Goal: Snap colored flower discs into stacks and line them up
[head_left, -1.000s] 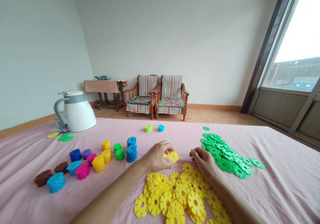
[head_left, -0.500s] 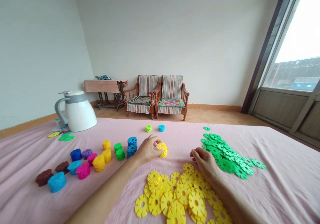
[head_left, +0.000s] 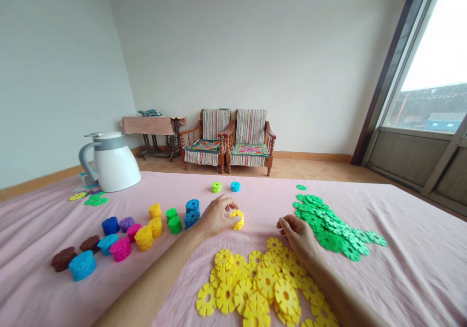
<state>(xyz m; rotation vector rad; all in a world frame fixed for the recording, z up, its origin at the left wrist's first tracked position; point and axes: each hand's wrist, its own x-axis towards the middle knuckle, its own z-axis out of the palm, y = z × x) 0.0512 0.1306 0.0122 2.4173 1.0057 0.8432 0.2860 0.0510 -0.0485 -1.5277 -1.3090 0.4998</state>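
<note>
My left hand [head_left: 218,216] is curved round a short stack of yellow notched discs [head_left: 238,224] in the middle of the pink cloth. Its thumb lies against the stack and the fingers bend over the far side. My right hand [head_left: 297,229] hovers past the far edge of a loose pile of yellow flower-shaped discs [head_left: 268,282]. Its thumb and fingers are closed together; whatever they may hold is hidden. To the right of that hand spreads a heap of green discs [head_left: 330,227].
Several coloured disc stacks, including a light blue stack [head_left: 82,266] and a pink stack [head_left: 120,249], stand at left. A lime stack [head_left: 216,187] and a blue stack [head_left: 235,187] are farther back. A white jug [head_left: 116,166] stands at the back left. Two chairs [head_left: 251,132] are beyond the table.
The left hand's index finger has lifted slightly off the top of the yellow stack. The right hand and the piles look the same.
</note>
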